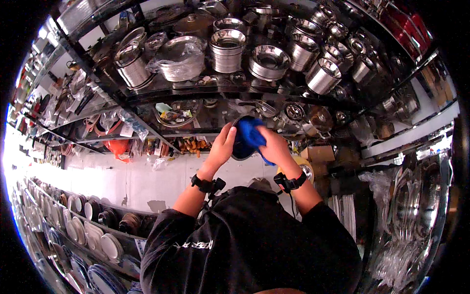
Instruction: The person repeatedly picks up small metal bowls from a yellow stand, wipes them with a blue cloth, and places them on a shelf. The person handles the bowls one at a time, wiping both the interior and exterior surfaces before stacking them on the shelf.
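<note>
My left hand (222, 146) grips the rim of a dark round dish or bowl (240, 151), thumb on the near side and fingers behind it. In my right hand (274, 147) is a bunched blue cloth (251, 133), pressed against the dish's inner face. The cloth is blurred, and a loose corner of it hangs below my right fingers. The cloth covers much of the dish, so its exact kind is hard to tell. Both hands are held in front of my chest, before the lower shelf.
Stacked stainless-steel bowls (227, 55) and plastic-wrapped steel plates (181, 64) fill the shelf ahead. A round tray (176, 119) of small items lies on the lower shelf. A cardboard box (320, 153) and a tape roll (305, 169) are at right. Plates (111, 247) stand on racks behind left.
</note>
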Demonstrator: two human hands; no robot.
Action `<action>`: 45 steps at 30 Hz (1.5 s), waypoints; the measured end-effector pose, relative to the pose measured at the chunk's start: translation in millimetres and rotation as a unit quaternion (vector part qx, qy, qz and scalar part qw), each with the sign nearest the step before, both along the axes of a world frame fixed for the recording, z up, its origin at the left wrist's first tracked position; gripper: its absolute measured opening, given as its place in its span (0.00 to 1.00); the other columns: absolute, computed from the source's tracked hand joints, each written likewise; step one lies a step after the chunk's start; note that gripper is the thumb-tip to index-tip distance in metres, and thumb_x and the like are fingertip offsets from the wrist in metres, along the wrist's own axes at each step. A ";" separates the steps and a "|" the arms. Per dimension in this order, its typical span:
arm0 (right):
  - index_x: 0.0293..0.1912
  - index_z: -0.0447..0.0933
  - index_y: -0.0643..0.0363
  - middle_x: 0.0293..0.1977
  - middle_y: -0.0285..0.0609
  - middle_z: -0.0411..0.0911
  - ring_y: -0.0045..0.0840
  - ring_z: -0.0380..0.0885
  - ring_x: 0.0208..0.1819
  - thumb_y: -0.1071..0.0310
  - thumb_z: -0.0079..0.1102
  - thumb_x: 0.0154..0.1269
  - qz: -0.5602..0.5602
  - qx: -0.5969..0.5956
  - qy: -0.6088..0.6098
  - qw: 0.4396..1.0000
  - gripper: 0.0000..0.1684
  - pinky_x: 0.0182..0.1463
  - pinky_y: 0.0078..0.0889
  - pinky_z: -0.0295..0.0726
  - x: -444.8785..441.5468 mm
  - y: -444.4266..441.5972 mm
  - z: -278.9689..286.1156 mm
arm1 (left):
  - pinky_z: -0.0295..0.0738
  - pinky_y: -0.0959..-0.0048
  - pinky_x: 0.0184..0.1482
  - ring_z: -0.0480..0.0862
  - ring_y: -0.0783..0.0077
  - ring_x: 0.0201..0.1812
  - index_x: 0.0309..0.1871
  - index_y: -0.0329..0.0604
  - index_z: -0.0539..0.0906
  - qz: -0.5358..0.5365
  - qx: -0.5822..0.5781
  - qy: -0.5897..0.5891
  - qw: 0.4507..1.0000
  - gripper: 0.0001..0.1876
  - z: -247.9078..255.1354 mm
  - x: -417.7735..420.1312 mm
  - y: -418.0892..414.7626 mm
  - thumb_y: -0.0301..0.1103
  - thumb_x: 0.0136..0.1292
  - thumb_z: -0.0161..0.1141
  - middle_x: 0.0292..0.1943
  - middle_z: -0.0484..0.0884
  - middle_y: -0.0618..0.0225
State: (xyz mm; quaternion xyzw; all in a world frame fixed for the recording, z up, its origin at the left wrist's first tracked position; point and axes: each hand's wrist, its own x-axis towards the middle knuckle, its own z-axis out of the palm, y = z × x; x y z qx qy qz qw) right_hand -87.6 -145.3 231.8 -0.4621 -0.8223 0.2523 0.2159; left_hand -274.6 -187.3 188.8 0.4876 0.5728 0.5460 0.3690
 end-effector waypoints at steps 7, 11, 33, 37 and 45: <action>0.53 0.73 0.54 0.46 0.51 0.76 0.44 0.74 0.49 0.70 0.62 0.48 0.164 -0.022 0.080 0.983 0.28 0.52 0.40 0.73 27.1 -13.0 -7.9 | 0.67 0.71 0.53 0.75 0.67 0.47 0.57 0.35 0.69 -0.046 -0.005 -0.061 0.997 0.22 22.8 16.3 25.5 0.44 0.71 0.46 0.47 0.76 0.59; 0.55 0.71 0.60 0.49 0.49 0.77 0.33 0.78 0.49 0.71 0.66 0.48 0.017 -0.077 0.129 0.988 0.31 0.53 0.31 0.74 90.6 -13.3 7.9 | 0.66 0.70 0.54 0.72 0.66 0.50 0.54 0.36 0.66 0.023 0.021 -0.029 0.999 0.20 38.5 13.2 68.9 0.44 0.71 0.43 0.48 0.74 0.56; 0.59 0.65 0.64 0.54 0.53 0.72 0.37 0.73 0.55 0.72 0.67 0.48 -0.199 -0.135 0.182 0.954 0.37 0.58 0.34 0.70 306.4 -58.8 -49.0 | 0.66 0.52 0.48 0.72 0.38 0.44 0.40 0.26 0.76 0.308 0.222 0.326 0.865 0.16 55.8 41.7 288.3 0.34 0.57 0.54 0.38 0.74 0.39; 0.59 0.66 0.63 0.54 0.54 0.72 0.37 0.74 0.55 0.71 0.66 0.49 -0.184 -0.125 0.178 0.959 0.36 0.58 0.34 0.71 323.5 -54.4 -62.4 | 0.69 0.53 0.48 0.74 0.40 0.44 0.44 0.27 0.78 0.315 0.215 0.413 0.827 0.19 55.3 40.2 274.8 0.37 0.56 0.58 0.40 0.76 0.40; 0.59 0.65 0.62 0.51 0.53 0.74 0.36 0.74 0.53 0.72 0.67 0.49 -0.229 -0.146 0.214 0.938 0.36 0.57 0.34 0.71 348.6 -71.3 -66.7 | 0.67 0.69 0.41 0.71 0.65 0.35 0.39 0.34 0.72 0.213 0.233 0.144 0.938 0.08 -50.5 137.5 187.0 0.29 0.61 0.57 0.34 0.71 0.60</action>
